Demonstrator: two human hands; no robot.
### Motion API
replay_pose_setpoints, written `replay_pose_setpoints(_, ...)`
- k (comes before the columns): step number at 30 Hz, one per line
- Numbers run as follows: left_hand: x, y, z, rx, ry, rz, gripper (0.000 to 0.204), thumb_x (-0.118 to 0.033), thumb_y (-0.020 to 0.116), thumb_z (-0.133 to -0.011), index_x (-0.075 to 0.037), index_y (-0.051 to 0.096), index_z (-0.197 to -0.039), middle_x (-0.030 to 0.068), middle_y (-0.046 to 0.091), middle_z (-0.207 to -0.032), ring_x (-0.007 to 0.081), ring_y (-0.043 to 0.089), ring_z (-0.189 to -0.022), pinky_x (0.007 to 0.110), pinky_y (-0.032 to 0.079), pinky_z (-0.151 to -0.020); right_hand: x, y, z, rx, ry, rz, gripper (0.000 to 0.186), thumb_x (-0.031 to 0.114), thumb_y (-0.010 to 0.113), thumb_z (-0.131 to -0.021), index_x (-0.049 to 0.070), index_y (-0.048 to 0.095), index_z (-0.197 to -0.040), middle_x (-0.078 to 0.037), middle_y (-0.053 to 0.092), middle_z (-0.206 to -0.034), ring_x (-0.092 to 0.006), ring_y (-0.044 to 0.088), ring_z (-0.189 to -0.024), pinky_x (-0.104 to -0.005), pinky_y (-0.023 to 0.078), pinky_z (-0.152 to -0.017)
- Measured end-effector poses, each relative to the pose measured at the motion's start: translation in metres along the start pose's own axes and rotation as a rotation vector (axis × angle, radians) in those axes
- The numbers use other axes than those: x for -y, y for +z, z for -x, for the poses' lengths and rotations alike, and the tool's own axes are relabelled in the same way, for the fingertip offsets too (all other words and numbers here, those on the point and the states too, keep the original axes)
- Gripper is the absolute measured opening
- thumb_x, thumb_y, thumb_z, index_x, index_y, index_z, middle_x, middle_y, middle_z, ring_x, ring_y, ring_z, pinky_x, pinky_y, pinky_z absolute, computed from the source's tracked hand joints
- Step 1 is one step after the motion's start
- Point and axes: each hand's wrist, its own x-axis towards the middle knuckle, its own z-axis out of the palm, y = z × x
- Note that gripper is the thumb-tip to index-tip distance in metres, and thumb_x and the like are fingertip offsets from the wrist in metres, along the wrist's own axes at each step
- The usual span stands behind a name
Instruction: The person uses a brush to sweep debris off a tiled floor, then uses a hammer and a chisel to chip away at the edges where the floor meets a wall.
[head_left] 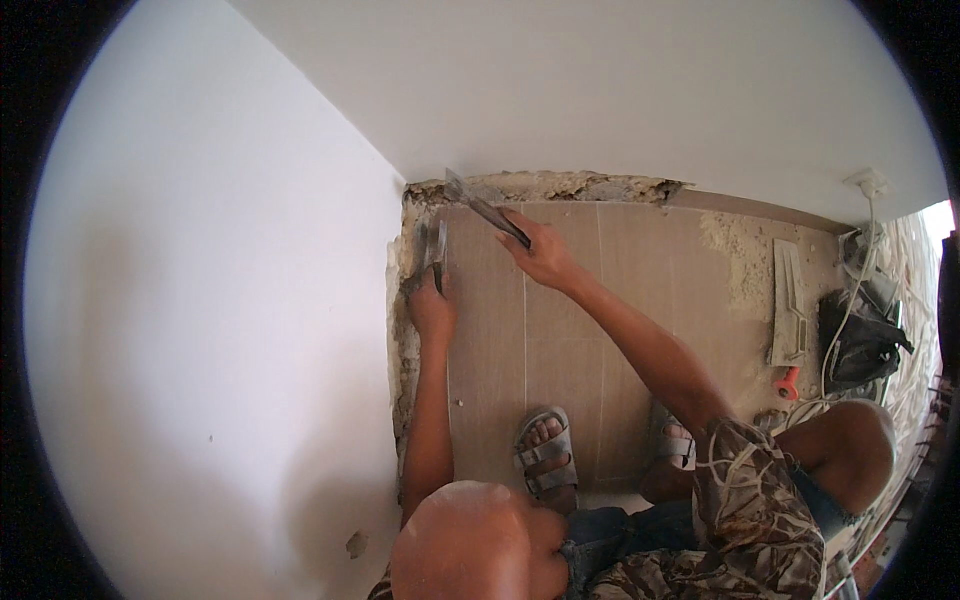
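While the right hand (540, 254) is closed round the dark handle of a trowel (480, 207), its blade over the rough strip (570, 187) at the far wall's foot, near the corner, the left hand (432, 305) grips a flat tool (437, 248) beside the left wall (220, 300). Both hands are apart; whether either blade touches the strip, I cannot tell. Well to the right, a long float (789, 300) lies on the floor (630, 290) between crumbs (735, 255) and a black bag (860, 345).
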Motion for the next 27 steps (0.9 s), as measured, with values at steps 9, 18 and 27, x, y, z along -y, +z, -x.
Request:
replay_pose_setpoints(9,-0.04,-0.013,-0.01,0.065,-0.028,0.017,0.043,-0.03,0.054,-0.096,0.0,0.057,-0.126,0.0295,0.066,-0.094,0.0465,0.064,-0.087,0.051,0.051,-0.077,0.019,-0.018,0.015,0.088,0.176,0.0,0.043,0.033,0.054,-0.097,0.007,0.054,-0.131,-0.024,0.066,-0.083,-0.0414,0.066,-0.074,-0.0493,0.051,-0.067)
replay_pose_setpoints(18,-0.034,-0.006,-0.011,0.068,-0.063,-0.086,0.046,-0.037,0.051,-0.097,-0.001,0.058,-0.125,0.0307,0.066,-0.09,0.0465,0.066,-0.083,0.051,0.052,-0.075,0.005,0.022,-0.002,0.1,0.063,0.209,0.046,0.035,0.053,-0.097,0.012,0.049,-0.138,-0.026,0.065,-0.082,-0.0446,0.064,-0.074,-0.0522,0.05,-0.066)
replay_pose_setpoints(27,-0.027,-0.006,-0.01,0.068,-0.071,-0.089,0.045,-0.036,0.051,-0.097,-0.004,0.057,-0.127,0.0287,0.067,-0.093,0.0462,0.066,-0.085,0.052,0.051,-0.078,0.004,0.034,-0.008,0.139,0.094,0.176,0.048,0.039,0.049,-0.098,0.013,0.047,-0.139,-0.028,0.064,-0.085,-0.0453,0.063,-0.079,-0.0543,0.05,-0.072)
